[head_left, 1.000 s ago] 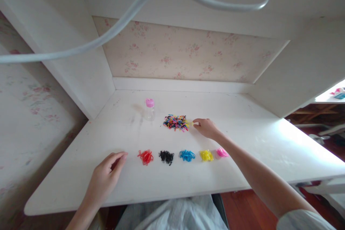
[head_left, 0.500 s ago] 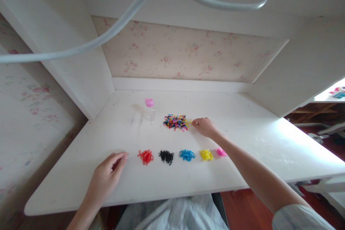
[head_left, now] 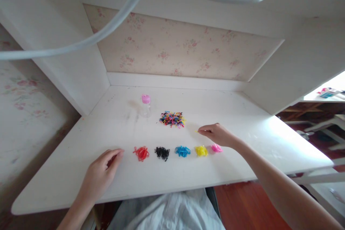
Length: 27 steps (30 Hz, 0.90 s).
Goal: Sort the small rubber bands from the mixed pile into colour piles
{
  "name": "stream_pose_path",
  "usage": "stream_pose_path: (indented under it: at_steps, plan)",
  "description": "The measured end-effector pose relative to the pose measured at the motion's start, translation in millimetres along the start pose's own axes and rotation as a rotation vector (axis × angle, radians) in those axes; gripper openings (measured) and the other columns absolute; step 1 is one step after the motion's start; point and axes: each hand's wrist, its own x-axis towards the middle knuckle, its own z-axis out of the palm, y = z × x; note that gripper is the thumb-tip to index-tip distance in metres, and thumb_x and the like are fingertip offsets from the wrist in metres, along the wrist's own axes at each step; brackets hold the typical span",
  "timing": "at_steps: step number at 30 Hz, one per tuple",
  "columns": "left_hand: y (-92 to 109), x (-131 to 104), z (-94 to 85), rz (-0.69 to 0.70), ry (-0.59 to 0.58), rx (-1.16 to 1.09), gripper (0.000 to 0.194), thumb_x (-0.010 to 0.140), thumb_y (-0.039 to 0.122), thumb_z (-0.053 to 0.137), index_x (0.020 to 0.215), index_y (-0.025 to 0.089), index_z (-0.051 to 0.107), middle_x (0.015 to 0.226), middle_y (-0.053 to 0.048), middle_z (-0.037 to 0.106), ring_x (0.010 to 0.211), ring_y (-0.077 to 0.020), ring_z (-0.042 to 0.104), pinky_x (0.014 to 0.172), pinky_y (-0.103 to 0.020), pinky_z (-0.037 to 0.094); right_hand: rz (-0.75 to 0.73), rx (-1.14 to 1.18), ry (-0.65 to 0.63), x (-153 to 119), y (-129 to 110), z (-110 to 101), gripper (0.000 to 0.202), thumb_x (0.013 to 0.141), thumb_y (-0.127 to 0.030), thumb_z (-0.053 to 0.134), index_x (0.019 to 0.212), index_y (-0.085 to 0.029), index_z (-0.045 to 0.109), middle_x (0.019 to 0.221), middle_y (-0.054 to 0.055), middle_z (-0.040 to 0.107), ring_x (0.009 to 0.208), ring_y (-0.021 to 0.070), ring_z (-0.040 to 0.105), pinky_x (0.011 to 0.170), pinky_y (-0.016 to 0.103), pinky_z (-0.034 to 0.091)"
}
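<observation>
Between the fingertips of my right hand is a small yellow band, held above the yellow pile. My left hand rests on the table left of the red pile, its thumb and fingers pressed together; whether anything is inside is hidden. A black pile, a blue pile and a pink pile complete the row. Behind the row lies a mixed-colour pile of bands.
A clear bottle with a pink heart-shaped lid stands behind and left of the mixed pile. The white table has a raised back edge and side panels. A pale cable crosses the upper view.
My right hand has moved away from the mixed pile toward the front right with the yellow band. The pink pile is now uncovered. The view has shifted slightly.
</observation>
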Motion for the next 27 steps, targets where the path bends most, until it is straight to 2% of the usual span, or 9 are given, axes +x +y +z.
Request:
stream_pose_path:
  at_steps: [5, 12, 18, 22, 27]
  plan:
    - [0, 0, 0.5, -0.013, -0.004, 0.011, 0.034, 0.085, 0.05, 0.049, 0.096, 0.023, 0.066, 0.094, 0.0, 0.07, 0.082, -0.0146, 0.065, 0.072, -0.02, 0.049, -0.058, -0.015, -0.14, -17, 3, -5, 0.033, 0.089, -0.038, 0.041, 0.094, -0.027, 0.071, 0.083, -0.001, 0.072, 0.072, 0.014, 0.063, 0.065, 0.021, 0.041]
    - [3, 0, 0.5, 0.02, 0.024, 0.054, 0.034, 0.085, 0.049, 0.048, 0.095, 0.023, 0.066, 0.095, -0.001, 0.071, 0.081, -0.0154, 0.066, 0.069, -0.02, 0.05, -0.124, -0.108, -0.239, -6, -1, -5, 0.029, 0.086, -0.033, 0.045, 0.09, -0.033, 0.073, 0.092, -0.005, 0.073, 0.08, 0.0145, 0.065, 0.068, 0.022, 0.041]
    - [3, 1, -0.5, 0.026, 0.032, 0.076, 0.032, 0.084, 0.048, 0.049, 0.094, 0.024, 0.067, 0.093, 0.0, 0.071, 0.08, -0.0154, 0.066, 0.068, -0.02, 0.051, -0.066, -0.083, -0.289, 0, -1, -6, 0.023, 0.081, -0.034, 0.051, 0.086, -0.037, 0.074, 0.087, -0.007, 0.073, 0.076, 0.0147, 0.066, 0.066, 0.021, 0.041]
    - [2, 3, -1.5, 0.009, 0.035, 0.059, 0.034, 0.084, 0.049, 0.049, 0.094, 0.023, 0.068, 0.094, -0.001, 0.071, 0.082, -0.0164, 0.066, 0.069, -0.021, 0.052, -0.091, -0.158, -0.204, 2, 0, -11, 0.026, 0.084, -0.032, 0.048, 0.086, -0.036, 0.073, 0.09, -0.006, 0.073, 0.081, 0.0158, 0.066, 0.07, 0.022, 0.042]
    - [16, 8, -0.1, -0.001, -0.009, 0.028, 0.033, 0.085, 0.046, 0.048, 0.094, 0.022, 0.067, 0.095, -0.001, 0.071, 0.084, -0.0157, 0.065, 0.071, -0.021, 0.051, -0.034, -0.143, 0.002, -12, -3, -14, 0.03, 0.089, -0.034, 0.043, 0.098, -0.033, 0.071, 0.095, -0.002, 0.072, 0.084, 0.0173, 0.066, 0.074, 0.024, 0.044]
